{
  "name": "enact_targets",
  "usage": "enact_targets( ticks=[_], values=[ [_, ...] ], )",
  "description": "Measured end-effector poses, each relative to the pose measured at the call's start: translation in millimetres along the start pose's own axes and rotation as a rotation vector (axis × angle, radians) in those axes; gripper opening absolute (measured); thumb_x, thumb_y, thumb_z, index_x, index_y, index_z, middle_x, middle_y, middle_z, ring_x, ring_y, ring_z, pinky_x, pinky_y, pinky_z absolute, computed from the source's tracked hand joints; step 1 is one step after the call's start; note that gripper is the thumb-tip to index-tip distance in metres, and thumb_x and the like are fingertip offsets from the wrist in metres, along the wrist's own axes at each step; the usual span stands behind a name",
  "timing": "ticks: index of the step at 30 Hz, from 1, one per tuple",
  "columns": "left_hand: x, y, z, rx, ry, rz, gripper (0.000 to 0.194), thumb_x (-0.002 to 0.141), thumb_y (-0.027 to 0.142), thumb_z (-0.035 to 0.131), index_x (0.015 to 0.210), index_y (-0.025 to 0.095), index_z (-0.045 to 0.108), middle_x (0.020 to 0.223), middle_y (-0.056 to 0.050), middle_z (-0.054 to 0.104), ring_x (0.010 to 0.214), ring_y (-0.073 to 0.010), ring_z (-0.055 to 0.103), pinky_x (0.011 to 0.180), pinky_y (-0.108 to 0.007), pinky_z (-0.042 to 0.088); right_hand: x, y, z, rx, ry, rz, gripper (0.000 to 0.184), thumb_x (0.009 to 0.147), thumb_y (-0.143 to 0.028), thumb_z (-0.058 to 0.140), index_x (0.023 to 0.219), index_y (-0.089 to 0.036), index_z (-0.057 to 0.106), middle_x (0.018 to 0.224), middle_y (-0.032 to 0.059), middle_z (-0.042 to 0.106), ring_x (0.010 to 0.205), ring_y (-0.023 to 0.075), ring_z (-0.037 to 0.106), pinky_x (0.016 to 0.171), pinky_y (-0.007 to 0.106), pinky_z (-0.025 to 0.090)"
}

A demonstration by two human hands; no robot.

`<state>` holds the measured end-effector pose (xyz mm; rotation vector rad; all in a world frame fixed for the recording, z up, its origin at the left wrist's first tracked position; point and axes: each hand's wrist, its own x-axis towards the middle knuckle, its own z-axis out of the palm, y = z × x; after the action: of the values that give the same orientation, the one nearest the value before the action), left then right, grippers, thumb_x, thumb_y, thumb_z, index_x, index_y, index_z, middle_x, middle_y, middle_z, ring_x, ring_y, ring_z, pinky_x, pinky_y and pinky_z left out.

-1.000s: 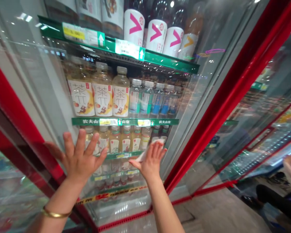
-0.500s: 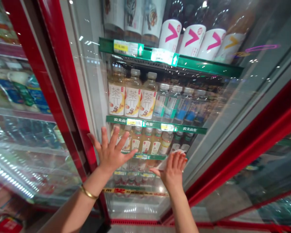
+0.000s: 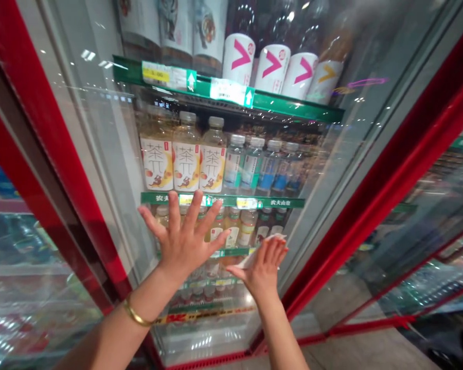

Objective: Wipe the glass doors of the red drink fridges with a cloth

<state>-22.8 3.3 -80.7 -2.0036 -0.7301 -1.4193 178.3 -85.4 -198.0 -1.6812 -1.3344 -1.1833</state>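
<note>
A glass cooler door (image 3: pixel 212 331) with a red frame stands in front of me. My left hand (image 3: pixel 185 246) has its fingers spread wide, palm toward the glass, with nothing in it. Lower and to the right, my right hand (image 3: pixel 263 272) holds a thin white tissue (image 3: pixel 250 261) flat under its palm at the glass. The fingers lie close together with the thumb out to the side, and most of the tissue is hidden behind them. Whether either palm touches the glass, I cannot tell. Behind the door, rows of bottled drinks (image 3: pixel 187 164) stand on green-edged shelves.
Large bottles with white labels (image 3: pixel 272 67) fill the top shelf. Price tags line the green shelf edge (image 3: pixel 293 107). A red upright (image 3: pixel 370 169) runs along the right side, another red upright (image 3: pixel 61 139) along the left. More glass-fronted coolers flank both sides, above a grey floor (image 3: pixel 355 349).
The view has shifted right, so the cooler and its bottles appear farther left. My left hand sits slightly right of before and nearer my right hand. Both hands keep their shape.
</note>
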Motion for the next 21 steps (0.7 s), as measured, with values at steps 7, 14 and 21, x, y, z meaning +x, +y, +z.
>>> enact_targets(
  ticks=[7, 14, 21],
  values=[
    [-1.4, -3.8, 0.9, -0.056, 0.036, 0.0, 0.099, 0.091, 0.066, 0.078, 0.174, 0.047, 0.027, 0.185, 0.004, 0.014, 0.174, -0.0345, -0.004, 0.134, -0.07, -0.024, 53.2, -8.1, -8.7, 0.052, 0.056, 0.16, 0.151, 0.085, -0.096, 0.058, 0.173, 0.002, -0.014, 0.181, 0.0377, -0.014, 0.17, 0.0568, -0.009, 0.127, 0.088, 0.017],
    [-0.9, -2.8, -0.8, -0.058, 0.011, 0.014, 0.102, 0.092, 0.065, 0.079, 0.175, 0.043, 0.024, 0.186, 0.003, 0.01, 0.174, -0.0348, -0.007, 0.134, -0.066, -0.026, -25.4, 4.4, 4.1, -0.036, -0.01, 0.059, 0.144, 0.089, -0.094, 0.053, 0.173, 0.005, -0.009, 0.181, 0.0378, -0.011, 0.171, 0.0521, -0.011, 0.126, 0.088, 0.014],
    [-2.9, -3.9, 1.9, -0.082, 0.012, 0.005, 0.1, 0.094, 0.066, 0.077, 0.175, 0.043, 0.025, 0.187, 0.003, 0.01, 0.174, -0.0395, -0.004, 0.132, -0.073, -0.025, 40.8, -11.3, -3.3, 0.009, 0.005, 0.179, 0.147, 0.089, -0.095, 0.051, 0.171, 0.01, -0.009, 0.179, 0.0431, -0.008, 0.17, 0.0561, -0.004, 0.128, 0.082, 0.022]
  ],
)
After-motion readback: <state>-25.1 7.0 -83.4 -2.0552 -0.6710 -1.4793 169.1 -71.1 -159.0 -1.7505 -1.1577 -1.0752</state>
